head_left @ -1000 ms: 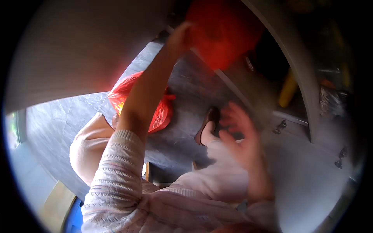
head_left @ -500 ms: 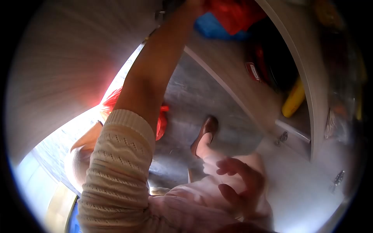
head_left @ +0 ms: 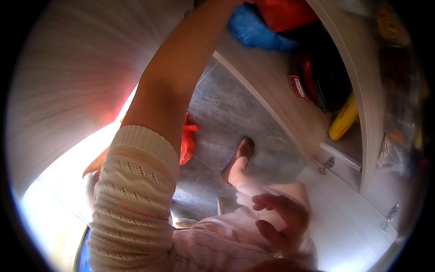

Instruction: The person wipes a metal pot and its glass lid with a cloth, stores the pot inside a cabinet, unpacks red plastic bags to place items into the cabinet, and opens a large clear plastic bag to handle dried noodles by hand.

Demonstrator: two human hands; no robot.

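Note:
My left forearm [head_left: 181, 77], below a pushed-up cream knit sleeve [head_left: 136, 195], stretches up to the top edge, where my left hand is cut off. Beside that wrist lie a red plastic bag [head_left: 287, 13] and a blue plastic bag [head_left: 258, 34] on a cabinet shelf. Whether the hand touches them is hidden. My right hand [head_left: 290, 222] hovers over my leg in pale pink trousers [head_left: 226, 226], its fingers curved and apart from the thumb, holding nothing.
The cabinet shelf [head_left: 253, 63] also holds a dark round pan-like item [head_left: 333, 77], a red-and-white label [head_left: 297, 86] and a yellow cylinder [head_left: 344, 120]. Open cabinet doors have metal hinges [head_left: 328, 164]. A red bag [head_left: 186, 143] and my brown shoe [head_left: 244, 147] are on the grey floor [head_left: 231, 106].
My view has shifted slightly, with the blue bag showing more fully beside the left wrist. The left forearm stays stretched toward the cabinet. My right hand keeps the same curved pose.

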